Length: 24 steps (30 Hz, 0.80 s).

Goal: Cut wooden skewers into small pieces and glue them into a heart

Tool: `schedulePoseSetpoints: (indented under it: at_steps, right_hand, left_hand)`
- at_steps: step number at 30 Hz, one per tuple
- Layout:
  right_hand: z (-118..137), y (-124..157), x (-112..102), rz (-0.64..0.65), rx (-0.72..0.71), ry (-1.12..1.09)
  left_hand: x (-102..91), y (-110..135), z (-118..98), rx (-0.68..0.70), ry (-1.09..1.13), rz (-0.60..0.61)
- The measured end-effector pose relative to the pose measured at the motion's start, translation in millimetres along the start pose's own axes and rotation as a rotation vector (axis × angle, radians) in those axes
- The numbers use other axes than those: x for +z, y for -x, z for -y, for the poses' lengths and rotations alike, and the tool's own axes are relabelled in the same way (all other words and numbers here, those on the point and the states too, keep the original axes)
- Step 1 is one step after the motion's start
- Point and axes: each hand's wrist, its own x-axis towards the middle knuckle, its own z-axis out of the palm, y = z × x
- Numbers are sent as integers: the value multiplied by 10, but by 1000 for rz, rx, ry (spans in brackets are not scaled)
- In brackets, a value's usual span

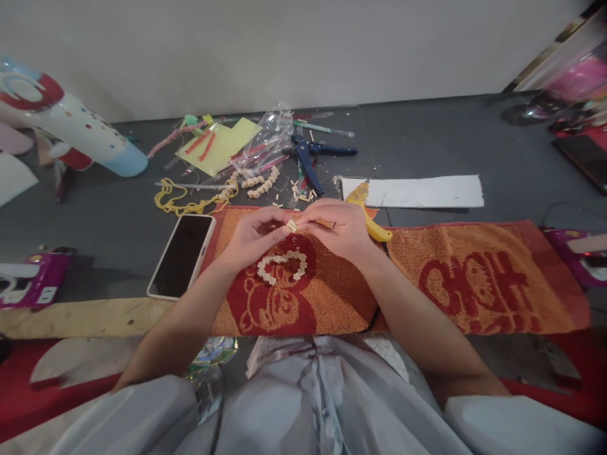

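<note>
Above an orange and red towel [348, 281], my left hand [253, 237] and my right hand [339, 230] meet with fingertips pinched. Between them is a small cream-coloured piece [291, 225], held from both sides; its exact kind is too small to make out. Just below, on the towel, lies a curved chain of small cream pieces [302, 265], open at its lower side. More short strips of such pieces [265, 183] rest beyond my left hand, with loose tiny sticks [296, 191] scattered nearby. A yellow-handled tool [374, 226] lies right beside my right hand.
A phone [183, 256] lies left of the towel. Behind are yellow yarn [175, 199], yellow paper [215, 151], a crumpled clear bag [272, 139], a blue-handled plier-like tool [308, 161] and a white strip [427, 191]. A patterned bottle [90, 129] stands far left.
</note>
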Motion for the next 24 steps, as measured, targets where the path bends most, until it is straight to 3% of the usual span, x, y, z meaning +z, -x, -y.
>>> schedulePoseSetpoints:
  at_steps: [5,9,12,16,24]
  right_hand:
    - [12,-17,-37,26,13,-69]
    - [-13,-15,-69,-16,118,-27]
    - [-70,-8,-102,-52,212,-83]
    - [-155,-23,-159,-61,230,-161]
    - [-291,-66,-221,-386,246,-283]
  left_hand:
    - [-19,-1,-40,-33,11,9]
    - [-20,0,-53,-68,24,-14]
    - [2,-3,-23,-126,124,-63]
    - [22,-15,-7,-226,297,-118]
    - [6,-36,-81,-395,438,-97]
